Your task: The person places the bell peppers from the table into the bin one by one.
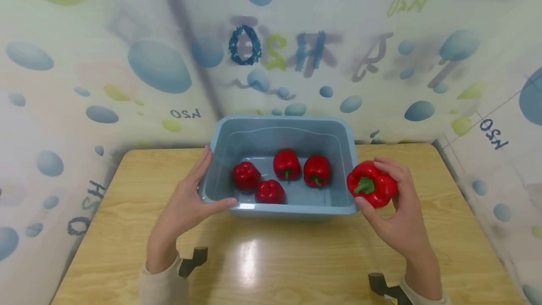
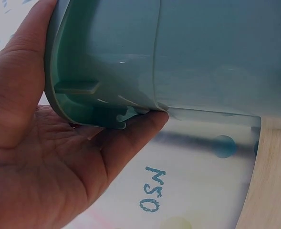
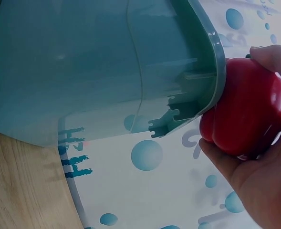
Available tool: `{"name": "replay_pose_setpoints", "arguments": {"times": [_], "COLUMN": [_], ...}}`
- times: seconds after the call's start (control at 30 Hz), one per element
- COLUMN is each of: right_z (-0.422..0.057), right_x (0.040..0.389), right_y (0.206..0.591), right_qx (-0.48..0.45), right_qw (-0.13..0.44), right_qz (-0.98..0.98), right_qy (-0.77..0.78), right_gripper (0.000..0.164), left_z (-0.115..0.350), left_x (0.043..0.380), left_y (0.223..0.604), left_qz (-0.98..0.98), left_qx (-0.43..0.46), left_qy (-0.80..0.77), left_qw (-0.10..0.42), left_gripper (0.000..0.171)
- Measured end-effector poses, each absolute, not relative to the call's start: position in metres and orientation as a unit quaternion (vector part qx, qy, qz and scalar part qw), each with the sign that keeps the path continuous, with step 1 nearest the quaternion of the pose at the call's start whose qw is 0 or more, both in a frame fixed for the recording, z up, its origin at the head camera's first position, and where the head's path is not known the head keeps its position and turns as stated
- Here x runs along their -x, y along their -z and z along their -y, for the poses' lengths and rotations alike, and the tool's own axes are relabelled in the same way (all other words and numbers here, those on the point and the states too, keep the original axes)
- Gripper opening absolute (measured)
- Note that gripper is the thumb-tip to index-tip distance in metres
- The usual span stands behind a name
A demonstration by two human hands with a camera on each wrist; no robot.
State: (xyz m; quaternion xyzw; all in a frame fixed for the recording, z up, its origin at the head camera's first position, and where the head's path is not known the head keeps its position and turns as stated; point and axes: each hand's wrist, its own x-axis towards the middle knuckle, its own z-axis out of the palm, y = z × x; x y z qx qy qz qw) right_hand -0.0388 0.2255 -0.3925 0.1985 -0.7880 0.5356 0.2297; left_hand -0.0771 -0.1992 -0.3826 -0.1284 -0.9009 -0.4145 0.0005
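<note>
A blue-grey plastic bin (image 1: 292,209) stands on the table. Several red bell peppers (image 1: 286,161) lie inside it, spread over its left and middle parts. My left hand (image 1: 185,201) grips the bin's near left corner, thumb along the front rim and fingers at the left side. From the left wrist view, one finger of that hand (image 2: 59,167) reaches beneath the rim. My right hand (image 1: 402,222) holds another red bell pepper (image 1: 385,185), its green stem facing the head camera. That pepper is just outside the bin's right rim, seemingly against it in the right wrist view (image 3: 247,105).
Beneath the bin is a light wooden table (image 1: 271,267) with rounded far corners. A pale wall covering (image 1: 296,84) with blue and green drop shapes and lettering rises right behind the table and along both sides. Dark mounts (image 1: 194,260) are strapped at both wrists.
</note>
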Motion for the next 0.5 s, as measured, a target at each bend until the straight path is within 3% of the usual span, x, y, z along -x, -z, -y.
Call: {"name": "replay_pose_setpoints", "arguments": {"times": [0.5], "right_z": [-0.2244], "right_x": [0.0373], "right_y": [0.3918], "right_qx": [-0.197], "right_qw": [0.23], "right_qz": [0.787], "right_qy": [-0.537], "right_gripper": [0.09], "left_z": [0.2001], "left_x": [0.0746], "left_y": [0.382], "left_qz": [0.897], "left_qx": [0.117], "left_qy": [0.426], "left_qw": [-0.012], "left_gripper": [0.12]}}
